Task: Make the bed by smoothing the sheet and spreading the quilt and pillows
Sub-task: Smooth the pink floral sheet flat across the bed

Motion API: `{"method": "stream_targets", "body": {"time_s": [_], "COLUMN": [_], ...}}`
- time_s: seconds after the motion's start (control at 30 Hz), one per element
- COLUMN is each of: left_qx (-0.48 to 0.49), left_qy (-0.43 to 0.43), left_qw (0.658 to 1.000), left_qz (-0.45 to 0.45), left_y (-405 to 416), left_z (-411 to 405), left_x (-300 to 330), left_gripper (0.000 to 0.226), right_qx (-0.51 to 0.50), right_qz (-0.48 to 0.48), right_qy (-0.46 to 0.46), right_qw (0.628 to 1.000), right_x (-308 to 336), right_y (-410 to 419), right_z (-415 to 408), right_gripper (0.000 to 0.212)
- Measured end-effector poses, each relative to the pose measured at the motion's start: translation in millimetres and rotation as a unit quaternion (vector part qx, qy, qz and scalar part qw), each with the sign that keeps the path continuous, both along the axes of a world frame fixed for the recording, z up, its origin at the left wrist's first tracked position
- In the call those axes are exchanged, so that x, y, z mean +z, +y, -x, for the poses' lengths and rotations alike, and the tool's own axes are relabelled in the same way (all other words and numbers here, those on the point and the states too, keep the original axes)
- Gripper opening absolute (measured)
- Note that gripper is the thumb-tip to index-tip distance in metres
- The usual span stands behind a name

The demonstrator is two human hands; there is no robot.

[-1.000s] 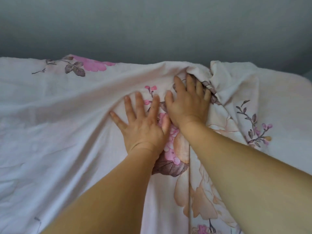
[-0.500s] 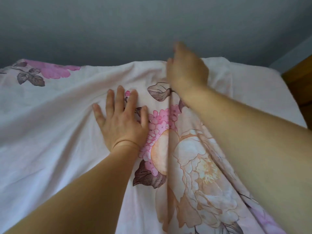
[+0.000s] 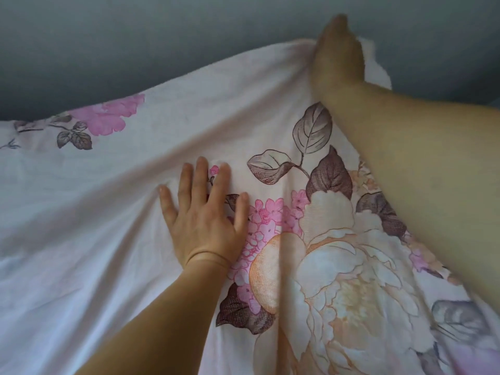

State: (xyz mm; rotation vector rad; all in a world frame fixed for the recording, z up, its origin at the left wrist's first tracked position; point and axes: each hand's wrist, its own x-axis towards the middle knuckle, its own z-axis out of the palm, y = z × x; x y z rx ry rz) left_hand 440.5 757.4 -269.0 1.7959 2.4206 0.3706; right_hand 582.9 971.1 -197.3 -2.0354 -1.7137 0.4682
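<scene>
Two hands on a floral sheet (image 3: 113, 217) covering the bed, left hand (image 3: 201, 215) pressing flat with fingers spread, right hand (image 3: 336, 54) at its far edge, blurred, grasp unclear, grey wall (image 3: 162, 36) behind

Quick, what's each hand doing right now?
Left hand: open, fingers flat, pressing the floral sheet.
Right hand: at the sheet's far edge; blurred, grip cannot be told.
</scene>
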Motion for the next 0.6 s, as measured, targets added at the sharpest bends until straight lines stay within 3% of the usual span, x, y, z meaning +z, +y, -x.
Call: {"method": "stream_targets", "body": {"time_s": [0.13, 0.3, 0.4, 0.47, 0.6], "left_qx": [-0.001, 0.003, 0.002, -0.001, 0.002], "left_qy": [0.007, 0.002, 0.004, 0.004, 0.002], "left_qw": [1.000, 1.000, 1.000, 1.000, 1.000], "left_qz": [0.010, 0.015, 0.011, 0.008, 0.007], "left_y": [-1.1, -1.6, -2.0, -2.1, -2.0], "left_z": [-0.1, -0.1, -0.2, -1.1, 0.6], "left_x": [0.1, 1.2, 0.4, -0.2, -0.8], "left_gripper": [0.064, 0.069, 0.068, 0.067, 0.067], "right_qx": [0.087, 0.018, -0.064, -0.130, -0.190], "right_qz": [0.134, -0.028, -0.049, -0.008, 0.127], "right_qy": [-0.031, -0.091, -0.133, -0.158, -0.097], "right_qw": [0.987, 0.995, 0.988, 0.979, 0.969], "right_x": [-27.6, -32.6, -32.9, -31.6, -31.5], "right_y": [-10.0, -55.0, -74.2, -81.0, -78.2], "right_z": [-10.2, -50.2, -78.7, -100.3, -124.2], "right_gripper": [0.058, 0.046, 0.043, 0.039, 0.039]}}
